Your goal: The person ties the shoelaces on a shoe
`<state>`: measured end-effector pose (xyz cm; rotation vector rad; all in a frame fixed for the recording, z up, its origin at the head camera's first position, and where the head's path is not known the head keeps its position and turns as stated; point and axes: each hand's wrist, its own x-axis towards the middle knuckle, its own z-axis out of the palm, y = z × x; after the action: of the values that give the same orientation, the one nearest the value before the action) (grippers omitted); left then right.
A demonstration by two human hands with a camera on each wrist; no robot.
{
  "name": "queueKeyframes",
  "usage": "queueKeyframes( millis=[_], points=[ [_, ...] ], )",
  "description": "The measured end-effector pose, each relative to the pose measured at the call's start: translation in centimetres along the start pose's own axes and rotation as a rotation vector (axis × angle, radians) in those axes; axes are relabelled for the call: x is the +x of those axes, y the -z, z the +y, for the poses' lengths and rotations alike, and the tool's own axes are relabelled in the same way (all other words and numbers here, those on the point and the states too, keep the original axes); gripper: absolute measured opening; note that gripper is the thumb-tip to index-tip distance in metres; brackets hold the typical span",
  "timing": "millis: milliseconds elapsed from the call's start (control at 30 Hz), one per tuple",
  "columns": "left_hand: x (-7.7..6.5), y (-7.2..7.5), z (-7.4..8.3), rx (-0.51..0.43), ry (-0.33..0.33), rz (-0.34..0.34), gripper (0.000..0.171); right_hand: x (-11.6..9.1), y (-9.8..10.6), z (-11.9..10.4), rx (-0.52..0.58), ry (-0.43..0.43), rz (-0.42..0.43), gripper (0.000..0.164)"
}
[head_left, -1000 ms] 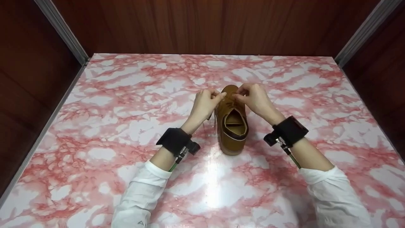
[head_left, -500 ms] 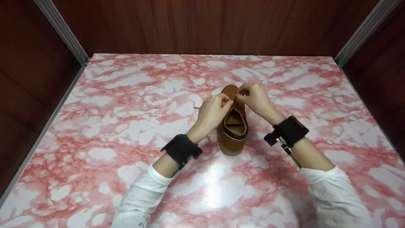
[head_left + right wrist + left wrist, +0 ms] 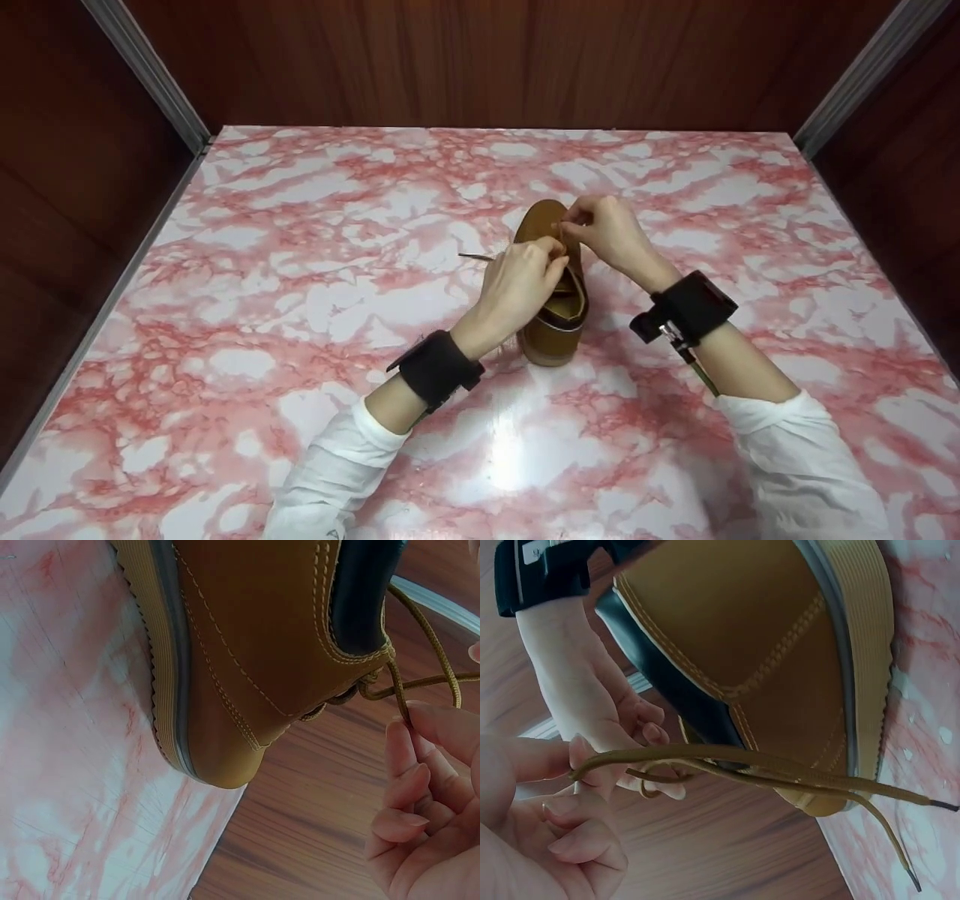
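A tan-brown shoe [image 3: 551, 345] with a dark collar stands upright on its sole, toe away from me. Over its opening, my left hand [image 3: 517, 281] pinches a brown shoelace [image 3: 742, 757] between thumb and finger; the lace's dark-tipped ends trail past the shoe's side. Near the toe, my right hand [image 3: 611, 232] pinches another stretch of lace [image 3: 400, 690] close to the knotted crossing at the top of the eyelets. The other right fingers are curled. In the head view, the left hand covers the lacing and part of the opening.
The shoe rests on a pink-and-white marbled table [image 3: 300, 262]. Dark reddish wood panels [image 3: 480, 67] enclose the back and sides, with grey metal strips [image 3: 142, 67] at the corners. Black bands with small cameras [image 3: 694, 307] sit on both wrists.
My left hand has moved right and toward me, from the shoe's left side across to over its opening. A lace end now sticks out to its left. The right hand has barely moved.
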<state>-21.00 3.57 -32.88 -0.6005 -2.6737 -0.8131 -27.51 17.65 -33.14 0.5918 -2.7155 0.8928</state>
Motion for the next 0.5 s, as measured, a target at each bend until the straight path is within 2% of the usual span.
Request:
queueKeyframes(
  millis=[267, 500],
  points=[
    [-0.8, 0.1, 1.2, 0.019, -0.042, -0.040, 0.012, -0.1, 0.1, 0.0, 0.016, -0.010, -0.025, 0.008],
    [-1.8, -0.5, 1.9, -0.026, -0.047, -0.055, 0.009, -0.1, 0.4, -0.2, 0.014, -0.006, -0.041, 0.007]
  ],
)
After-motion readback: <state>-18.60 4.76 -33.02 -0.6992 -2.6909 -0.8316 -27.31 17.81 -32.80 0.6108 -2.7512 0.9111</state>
